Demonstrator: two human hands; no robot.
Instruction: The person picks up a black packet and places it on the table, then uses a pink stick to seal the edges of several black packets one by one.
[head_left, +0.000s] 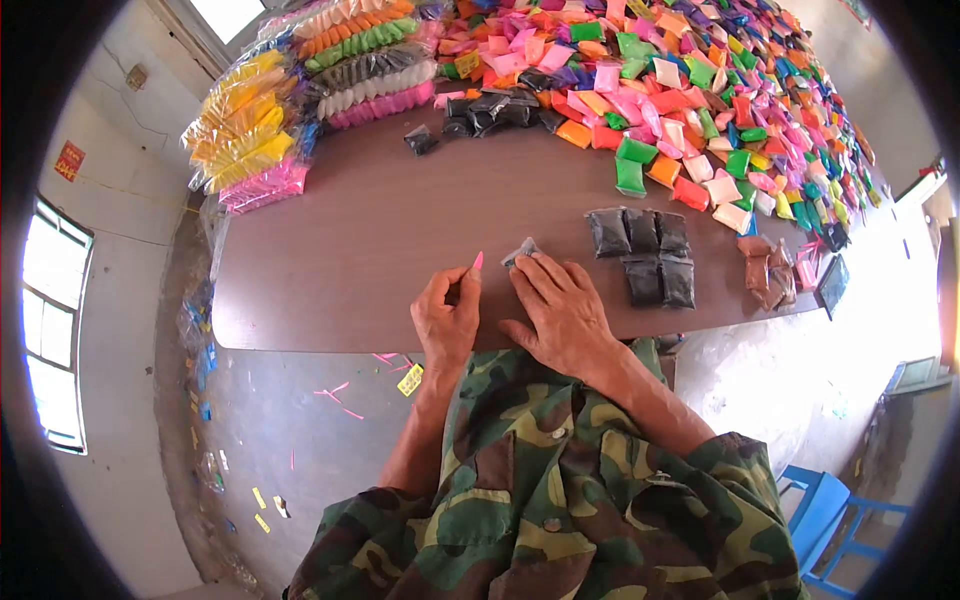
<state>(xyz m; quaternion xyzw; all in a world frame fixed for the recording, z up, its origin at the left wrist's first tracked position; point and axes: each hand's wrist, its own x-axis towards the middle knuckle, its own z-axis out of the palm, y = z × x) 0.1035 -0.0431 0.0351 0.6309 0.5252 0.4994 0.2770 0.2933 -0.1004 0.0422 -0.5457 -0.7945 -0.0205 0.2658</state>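
My left hand (446,315) is just above the table near its front edge, thumb and forefinger pinched on a small pink strip (478,261). To its right, my right hand (562,312) lies palm down with fingers stretched out. Its fingertips rest on a small packet (521,250) with a clear edge; most of that packet is hidden under them. Right of this hand, several black packets (643,232) lie in two rows, and a few brown packets (768,272) sit farther right.
A large heap of colourful packets (690,90) covers the table's (360,240) back right. Bagged rows of packets (365,50) stand at the back left, with loose black packets (495,110) between. Pink scraps (338,392) lie on the floor; a blue chair (820,515) stands at right.
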